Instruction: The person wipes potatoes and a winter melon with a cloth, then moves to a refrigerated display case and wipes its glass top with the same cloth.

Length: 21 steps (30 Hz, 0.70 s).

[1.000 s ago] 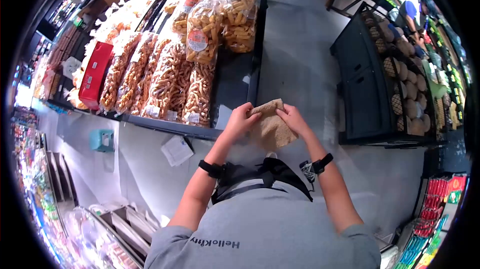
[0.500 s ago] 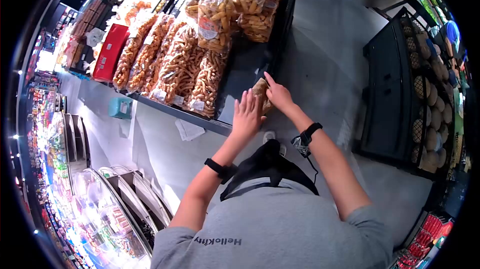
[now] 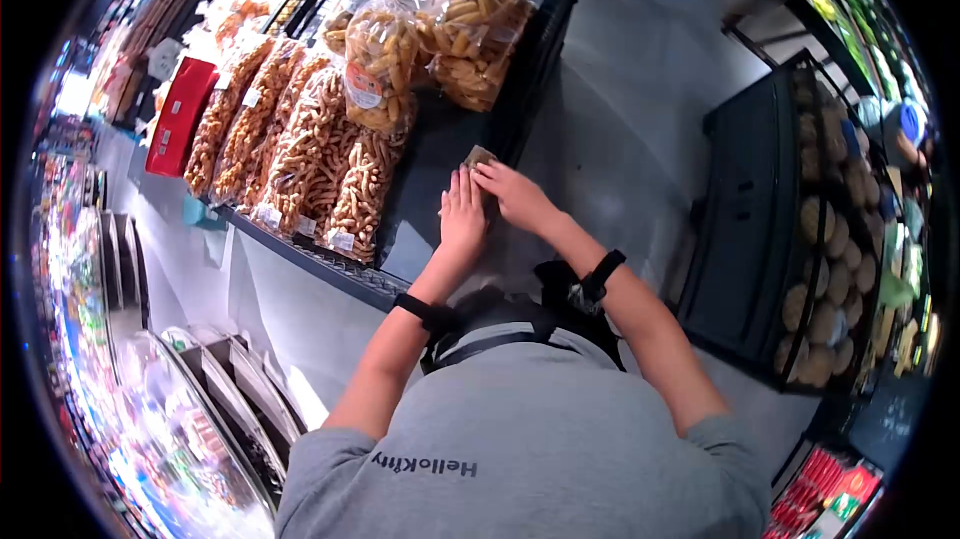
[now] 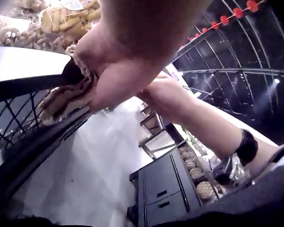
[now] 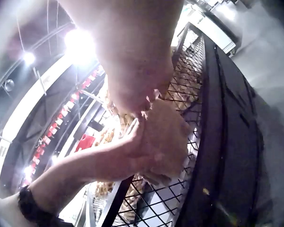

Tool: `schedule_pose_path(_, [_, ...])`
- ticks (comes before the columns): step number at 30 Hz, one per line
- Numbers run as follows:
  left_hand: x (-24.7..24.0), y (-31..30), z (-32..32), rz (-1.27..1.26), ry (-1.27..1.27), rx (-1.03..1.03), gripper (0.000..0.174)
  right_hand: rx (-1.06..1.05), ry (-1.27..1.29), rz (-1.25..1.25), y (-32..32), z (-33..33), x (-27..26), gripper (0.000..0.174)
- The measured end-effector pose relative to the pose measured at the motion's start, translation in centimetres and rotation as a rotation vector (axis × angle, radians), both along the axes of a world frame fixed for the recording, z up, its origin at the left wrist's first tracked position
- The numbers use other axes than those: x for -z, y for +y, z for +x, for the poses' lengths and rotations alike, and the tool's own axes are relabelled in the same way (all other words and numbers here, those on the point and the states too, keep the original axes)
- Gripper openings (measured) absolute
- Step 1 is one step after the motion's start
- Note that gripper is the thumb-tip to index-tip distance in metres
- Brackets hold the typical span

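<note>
A tan cloth point(image 3: 481, 154) is folded over the black rim of the display stand, near its front right corner. My left hand point(image 3: 463, 214) lies along the rim with its fingers straight, pressing the cloth. My right hand point(image 3: 520, 201) meets it from the other side, its fingers bent over the cloth's upper part. In the left wrist view the cloth point(image 4: 66, 101) drapes over the rim in layered folds. Seen from the right wrist, the cloth point(image 5: 168, 130) hangs against the mesh side, between my two hands. Its far end is hidden under my fingers.
Bags of twisted snacks point(image 3: 320, 149) and bags of yellow snack sticks point(image 3: 470, 29) fill the stand point(image 3: 420, 159) left of my hands. A red box point(image 3: 180, 116) stands among them. Across the aisle is a black cabinet point(image 3: 745, 229) with round produce behind mesh.
The cloth, held spread between both hands over the floor a second ago, is now folded on the stand's rim. Both hands moved up and left onto it, and the right fingers came over the left fingertips.
</note>
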<state>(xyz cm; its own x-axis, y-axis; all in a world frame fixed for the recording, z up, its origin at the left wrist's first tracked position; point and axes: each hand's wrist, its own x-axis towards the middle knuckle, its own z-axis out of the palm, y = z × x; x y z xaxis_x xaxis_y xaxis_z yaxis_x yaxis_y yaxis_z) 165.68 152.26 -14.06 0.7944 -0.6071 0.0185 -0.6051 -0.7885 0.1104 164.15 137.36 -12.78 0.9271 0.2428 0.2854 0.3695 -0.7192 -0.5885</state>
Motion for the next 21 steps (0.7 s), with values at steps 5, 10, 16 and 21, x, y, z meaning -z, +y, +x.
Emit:
schedule_pose_path(5, [1.2,-5.1,2.7,0.078,-0.150,-0.109,0.061,0.037,0.043,-0.165,-2.8,2.3,-0.3,0.061])
schedule_pose_path(10, [2.1,-11.8,5.3,0.181,-0.347,-0.261,0.058,0.054,0.067,-0.230,-8.1,6.7,0.1,0.062])
schedule_pose_path(16, [3.6,-16.9,9.2,0.286,-0.404,-0.407,0.060,-0.169,0.168,-0.173,-15.4,12.7,-0.9,0.059])
schedule_pose_path(21, [2.8,-21.8,12.6,0.251,-0.297,-0.439,0.062,-0.121,0.117,-0.215,-18.3,16.1,-1.1,0.053])
